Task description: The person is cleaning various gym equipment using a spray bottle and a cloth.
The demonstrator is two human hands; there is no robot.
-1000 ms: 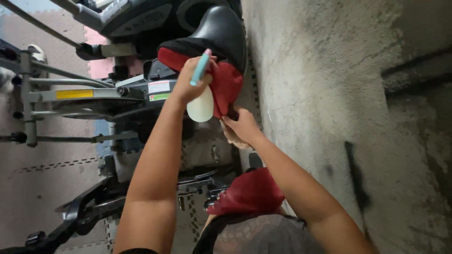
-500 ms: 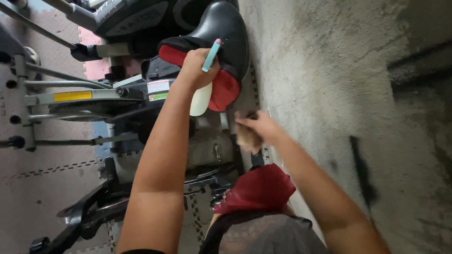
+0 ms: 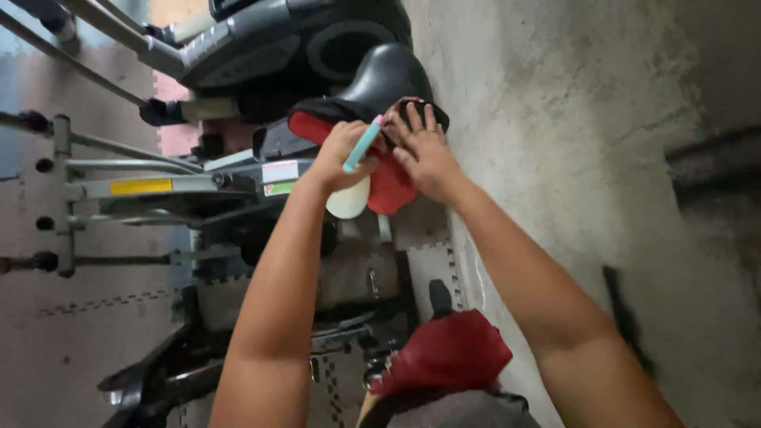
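My left hand (image 3: 335, 155) grips a white spray bottle (image 3: 349, 201) with a teal trigger, held against the black saddle (image 3: 382, 78) of an exercise bike. My right hand (image 3: 425, 150) lies with its fingers spread on a red cloth (image 3: 393, 190) draped over the saddle's edge, right beside the bottle's nozzle. Both forearms reach in from the bottom of the view. The cloth under my right palm is partly hidden.
The bike's grey frame (image 3: 158, 187) and bars run across the left. Another dark machine (image 3: 277, 36) stands above. Foam floor mats (image 3: 103, 317) lie under them, and a rough concrete surface (image 3: 571, 119) fills the right. A second red cloth (image 3: 453, 353) hangs near my waist.
My right hand rose from below the saddle and now presses flat on the red cloth. My left hand kept the spray bottle at the saddle, shifting slightly.
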